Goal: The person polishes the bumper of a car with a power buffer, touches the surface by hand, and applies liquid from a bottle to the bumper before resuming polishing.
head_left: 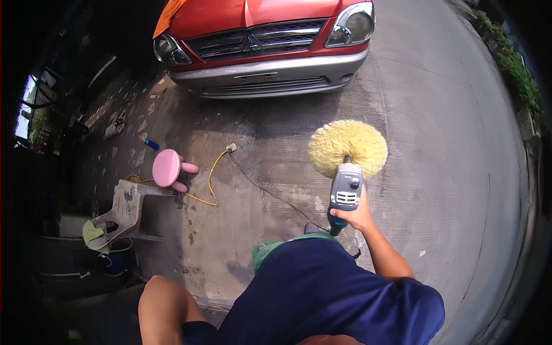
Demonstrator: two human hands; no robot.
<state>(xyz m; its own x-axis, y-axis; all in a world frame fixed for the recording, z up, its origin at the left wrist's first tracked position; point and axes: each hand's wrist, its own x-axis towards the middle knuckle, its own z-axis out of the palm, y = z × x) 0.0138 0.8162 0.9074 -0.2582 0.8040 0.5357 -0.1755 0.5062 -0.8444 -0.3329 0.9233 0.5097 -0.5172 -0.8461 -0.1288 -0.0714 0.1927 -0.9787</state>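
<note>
My right hand is wrapped round the lower body of a grey and teal power polisher. A round, fluffy yellow pad is fitted at the polisher's far end, held out in front of me above the concrete. The pad is apart from the red car, whose front with its silver bumper faces me. At the lower left my left arm shows bent at the elbow; the left hand is out of the frame.
A pink stool and a worn plastic chair with a pale green cloth stand left. A yellow cord meets a socket, and a dark cable runs towards me. A blue can lies beyond the stool. Plants line the right edge.
</note>
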